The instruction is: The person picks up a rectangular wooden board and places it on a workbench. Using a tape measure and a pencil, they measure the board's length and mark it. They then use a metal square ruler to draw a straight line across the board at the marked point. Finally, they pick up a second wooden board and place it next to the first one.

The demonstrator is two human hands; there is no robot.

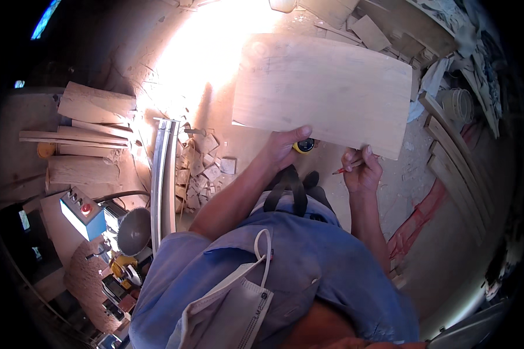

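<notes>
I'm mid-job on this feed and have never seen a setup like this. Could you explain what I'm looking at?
There is no robot here: these are a person's bare hands, seen from above by a wide fisheye camera on the head, so edges bend. The left hand grips the near edge of a wooden board, with what looks like a yellow-and-black tape measure beneath its thumb. The right hand is at the board's near right corner, holding a red pencil. Wood offcuts lie on the floor.
</notes>
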